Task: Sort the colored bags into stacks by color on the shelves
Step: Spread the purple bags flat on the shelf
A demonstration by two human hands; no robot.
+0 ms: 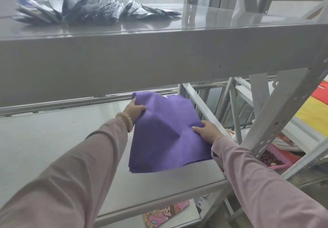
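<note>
My left hand (135, 111) and right hand (207, 132) each pinch a side of the flat purple fabric bags (165, 133), a stack lying on the grey middle shelf (53, 147). I think purple is nearly finished; the dark shiny bags (85, 11) on the top shelf (159, 57) look unsorted.

Blurry dark bags (85, 9) + far edge of purple bags (165, 130) behind upr shelf (159, 59)

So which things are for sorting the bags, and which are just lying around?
For the job: purple bags, held by left hand and right hand; the shelf under them; dark bags on the top shelf.
Just lying about: pink tray, cartoon picture, red-and-yellow mat.
</note>
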